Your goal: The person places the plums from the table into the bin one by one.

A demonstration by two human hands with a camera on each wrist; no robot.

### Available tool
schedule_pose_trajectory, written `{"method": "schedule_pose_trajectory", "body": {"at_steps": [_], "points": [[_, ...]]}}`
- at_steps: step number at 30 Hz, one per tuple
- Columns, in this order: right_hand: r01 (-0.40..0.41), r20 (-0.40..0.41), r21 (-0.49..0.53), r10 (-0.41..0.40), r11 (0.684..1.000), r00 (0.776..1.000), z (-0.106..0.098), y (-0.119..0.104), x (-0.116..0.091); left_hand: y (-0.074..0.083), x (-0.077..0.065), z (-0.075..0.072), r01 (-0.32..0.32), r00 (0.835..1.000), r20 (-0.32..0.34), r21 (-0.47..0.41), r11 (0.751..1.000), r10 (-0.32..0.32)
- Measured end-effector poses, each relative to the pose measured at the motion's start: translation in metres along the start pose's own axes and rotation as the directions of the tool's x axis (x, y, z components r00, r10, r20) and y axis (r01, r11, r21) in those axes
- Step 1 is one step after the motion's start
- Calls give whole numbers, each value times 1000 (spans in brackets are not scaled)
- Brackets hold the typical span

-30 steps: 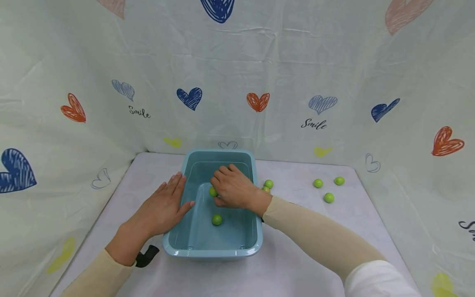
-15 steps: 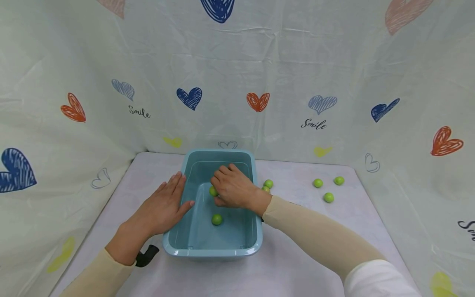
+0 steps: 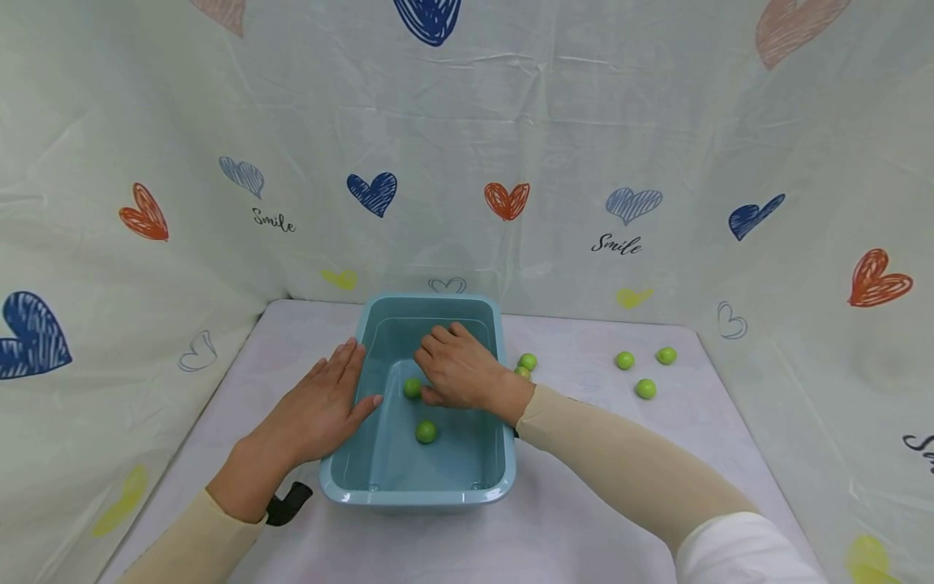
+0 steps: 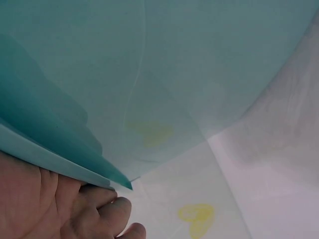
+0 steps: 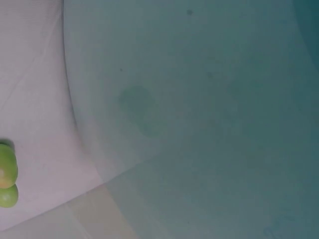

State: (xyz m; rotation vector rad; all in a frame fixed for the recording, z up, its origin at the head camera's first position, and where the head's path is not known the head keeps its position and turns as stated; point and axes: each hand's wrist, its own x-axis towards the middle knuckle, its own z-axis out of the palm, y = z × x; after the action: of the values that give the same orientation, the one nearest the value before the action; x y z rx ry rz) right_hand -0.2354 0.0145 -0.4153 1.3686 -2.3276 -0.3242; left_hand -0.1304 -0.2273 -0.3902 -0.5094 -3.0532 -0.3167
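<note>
In the head view my left hand (image 3: pixel 323 405) rests along the left rim of a light-blue plastic basin (image 3: pixel 419 497). Its fingers lie fairly straight outside the rim, and the thumb reaches over it. My right hand (image 3: pixel 463 371) is inside the basin, wrist over the right rim, fingers bent and thumb apart below them; its palm is hidden. Just left of that thumb is a small round green fruit (image 3: pixel 412 388). Another green fruit (image 3: pixel 426 431) lies nearer on the basin floor. The left wrist view shows the left fingers (image 4: pixel 107 214) under the basin's edge.
Two green fruits (image 3: pixel 528 362) lie close outside the basin's right wall, one partly behind the forearm. Farther right are three more green fruits (image 3: pixel 645 388). A white table (image 3: pixel 584 487) carries everything, and a heart-printed curtain (image 3: pixel 554 146) hangs around it.
The fruit at the right hand's fingertips has moved slightly left and nearer, out from between fingers and thumb. Both hands and the basin stay in place.
</note>
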Motion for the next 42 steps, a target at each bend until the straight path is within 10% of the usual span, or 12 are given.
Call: {"method": "schedule_pose_trajectory", "body": {"at_steps": [20,30,42], "points": [[-219,-212,34,221,975,952,-10,73,-38,3,0,-1,26,1000,4,-5,1000,-26],[-401,-51,89,407,912,912,12,101,-88,4,-1,-1,28,1000,3,-1,1000,-28],[-340,31,-2,340,940,940,55,101,-129,5,0,0,32,999,5,1,999,-32]]}}
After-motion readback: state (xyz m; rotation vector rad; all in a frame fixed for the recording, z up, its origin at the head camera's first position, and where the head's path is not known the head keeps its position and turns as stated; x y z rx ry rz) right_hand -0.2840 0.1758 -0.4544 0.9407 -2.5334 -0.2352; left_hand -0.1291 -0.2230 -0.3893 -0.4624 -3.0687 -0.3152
